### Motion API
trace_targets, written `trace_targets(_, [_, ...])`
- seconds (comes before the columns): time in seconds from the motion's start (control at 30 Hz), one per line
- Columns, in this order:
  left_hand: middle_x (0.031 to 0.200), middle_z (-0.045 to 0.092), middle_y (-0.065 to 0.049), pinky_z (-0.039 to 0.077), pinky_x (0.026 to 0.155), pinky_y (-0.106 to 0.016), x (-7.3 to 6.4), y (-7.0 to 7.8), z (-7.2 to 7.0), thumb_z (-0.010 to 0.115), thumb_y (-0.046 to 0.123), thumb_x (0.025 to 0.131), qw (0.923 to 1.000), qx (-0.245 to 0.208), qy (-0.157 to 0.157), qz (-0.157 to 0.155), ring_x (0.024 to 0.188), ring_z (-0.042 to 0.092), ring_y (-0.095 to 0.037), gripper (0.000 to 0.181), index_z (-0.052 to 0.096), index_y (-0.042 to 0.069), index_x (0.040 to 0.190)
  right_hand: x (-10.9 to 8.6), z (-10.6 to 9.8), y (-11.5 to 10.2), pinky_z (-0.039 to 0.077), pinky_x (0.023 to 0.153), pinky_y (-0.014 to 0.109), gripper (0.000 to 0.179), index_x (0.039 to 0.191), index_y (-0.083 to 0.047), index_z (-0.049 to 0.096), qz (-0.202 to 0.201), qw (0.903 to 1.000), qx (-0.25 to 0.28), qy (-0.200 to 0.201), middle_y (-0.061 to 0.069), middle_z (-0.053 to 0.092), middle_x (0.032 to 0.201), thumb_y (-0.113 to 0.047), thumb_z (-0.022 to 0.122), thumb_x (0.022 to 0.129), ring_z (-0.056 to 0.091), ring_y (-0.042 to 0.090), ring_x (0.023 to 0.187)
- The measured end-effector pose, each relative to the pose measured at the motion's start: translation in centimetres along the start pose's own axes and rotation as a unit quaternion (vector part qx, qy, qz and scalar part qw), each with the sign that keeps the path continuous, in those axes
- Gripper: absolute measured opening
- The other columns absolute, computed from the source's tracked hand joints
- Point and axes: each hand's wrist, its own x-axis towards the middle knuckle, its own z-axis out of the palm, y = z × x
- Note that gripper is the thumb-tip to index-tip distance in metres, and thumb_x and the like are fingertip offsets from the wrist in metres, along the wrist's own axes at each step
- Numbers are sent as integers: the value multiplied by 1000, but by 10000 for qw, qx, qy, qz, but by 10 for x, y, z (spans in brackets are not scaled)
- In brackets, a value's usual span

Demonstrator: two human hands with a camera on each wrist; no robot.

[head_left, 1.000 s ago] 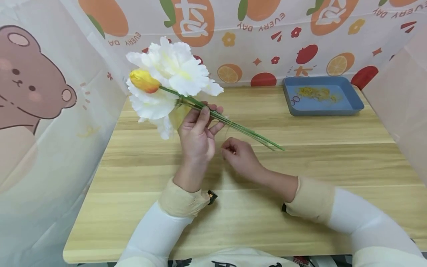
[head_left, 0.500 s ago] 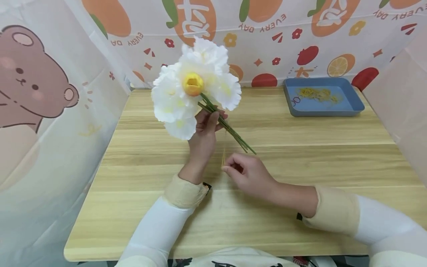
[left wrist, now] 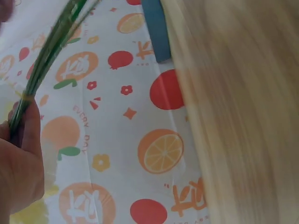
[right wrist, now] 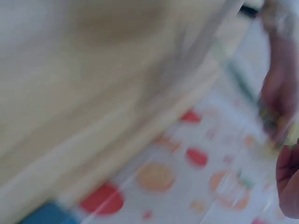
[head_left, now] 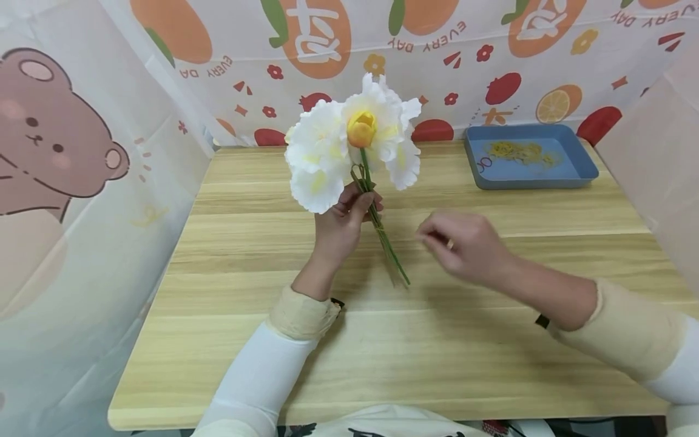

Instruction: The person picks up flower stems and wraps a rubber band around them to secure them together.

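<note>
My left hand (head_left: pixel 343 226) grips a bunch of artificial flowers by the green stems (head_left: pixel 389 246) just below the blooms. White ruffled flowers (head_left: pixel 322 149) surround one yellow-orange tulip (head_left: pixel 361 129). A thin yellowish rubber band (head_left: pixel 379 229) circles the stems below my left thumb; in the left wrist view the band (left wrist: pixel 27 97) sits right beside the fingers. To the right of the stem ends, my right hand (head_left: pixel 464 247) is raised over the table with fingers curled and thumb against them, nothing visible in it. The right wrist view is blurred, with my right hand (right wrist: pixel 289 179) at its edge.
A blue tray (head_left: pixel 535 183) stands at the table's back right, holding a heap of yellowish rubber bands (head_left: pixel 521 153) and a reddish one at its left. Printed curtains border the wooden table (head_left: pixel 246 358) at the back and sides.
The flowers have swung rightward, their stems turning to point more toward me. My right hand, which pulled the rubber band downward half a second ago, has moved off to the right, away from the stems.
</note>
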Motion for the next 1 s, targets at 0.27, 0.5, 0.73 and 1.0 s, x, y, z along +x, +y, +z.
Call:
trace_targets(0.27, [84,72,1,64,68,-34,-1,-1,-1,61,8,97,9950,-653,1,-760,78,72,-16,14,66,-5,101,-2,-10,62,48,50,32,5,84,-4,69,-196,9929,-1002,603,8,67,73,-6,71,89,59,19,62])
trace_targets(0.5, [81,71,-4,64,63,-32,2,1,2,57,-4,97,9698,-2146,271,-1127,74,70,-16,17,69,7,95,-14,28,79,51,52,26,6,85,-3,70,440,9942,-882,429,8,68,76,1,73,84,59,14,62])
trace_targets(0.73, [83,68,-7,64,66,-32,5,3,5,50,-3,100,9244,-3390,796,-1559,74,71,-17,19,68,2,95,-14,73,48,43,49,20,9,79,-2,65,1041,9938,39,391,5,62,68,6,68,84,50,11,58])
trace_targets(1.0, [83,70,-5,64,71,-38,6,5,9,53,2,100,9009,-3651,1734,-1579,76,71,-16,15,66,4,94,-13,102,9,42,54,20,12,84,-3,64,1401,9824,1179,379,2,58,73,8,68,85,47,8,66])
